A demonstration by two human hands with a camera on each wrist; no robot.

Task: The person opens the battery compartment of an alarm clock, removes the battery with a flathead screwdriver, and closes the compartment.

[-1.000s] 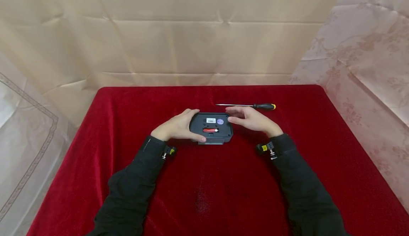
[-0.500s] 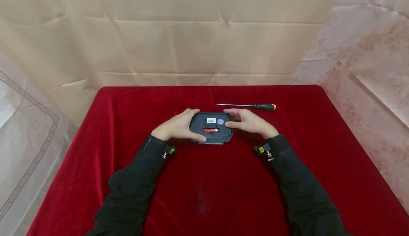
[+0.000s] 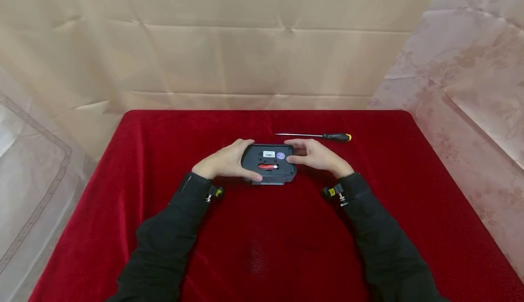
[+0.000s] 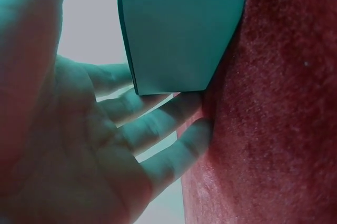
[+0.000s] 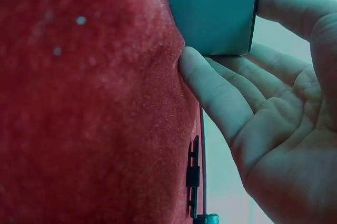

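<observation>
A dark grey rectangular device lies back-up on the red cloth. A red battery sits in its open compartment, below a white label and a round purple sticker. My left hand grips its left end, thumb at the near corner and fingers round the far edge. My right hand grips the right end, thumb on top beside the sticker. In the left wrist view the fingers curl under the device. The right wrist view shows fingers against the device's edge.
A screwdriver with a black and yellow handle lies on the cloth just behind my right hand, its shaft pointing left. It also shows in the right wrist view as the screwdriver. Beige and floral drapes hang round the table.
My right hand has moved left from beside the device and taken hold of its right end, thumb now on top. The left hand has kept its grip.
</observation>
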